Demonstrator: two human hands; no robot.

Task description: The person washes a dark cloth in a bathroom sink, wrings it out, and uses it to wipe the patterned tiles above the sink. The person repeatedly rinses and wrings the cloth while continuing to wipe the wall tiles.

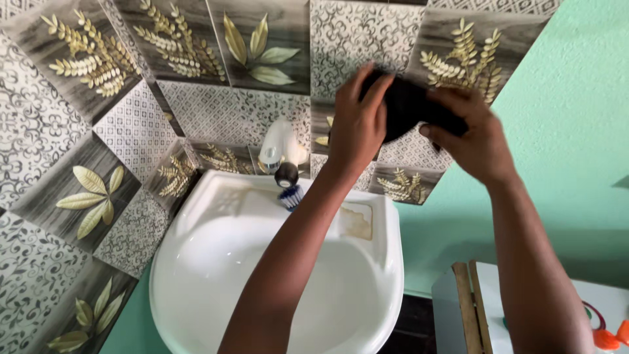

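- While both arms reach up over the white basin (196, 275), the left hand (357, 124) and the right hand (475, 141) meet on one black cloth (409, 105), held against the tiled wall (131, 131).
- Left grip: fingers spread and pressed flat on the left part of the cloth, thumb side toward the wall; palm covers the cloth edge, so it bears on the cloth more than it pinches it.
- Right grip: fingers curled over the right end of the cloth, thumb tucked beneath, clenched on the fabric.
- Cloth position: high on the wall, above and right of the tap, lying across a dark leaf-pattern tile and a pale patterned tile, close to where tiling meets the green painted wall (576, 131).
- Tap (278, 144): white, at the basin's rear edge, well below the cloth.
- Brush (288, 187): dark knob on top, blue and white bristles, standing on the basin rim just beside the tap.
- Basin: a brownish stain shows in the soap recess (357, 219) on the rear right of the rim.
- Lower right: a white box-like unit (616, 305) with two wooden strips (468, 308) and orange pieces, apart from both hands.
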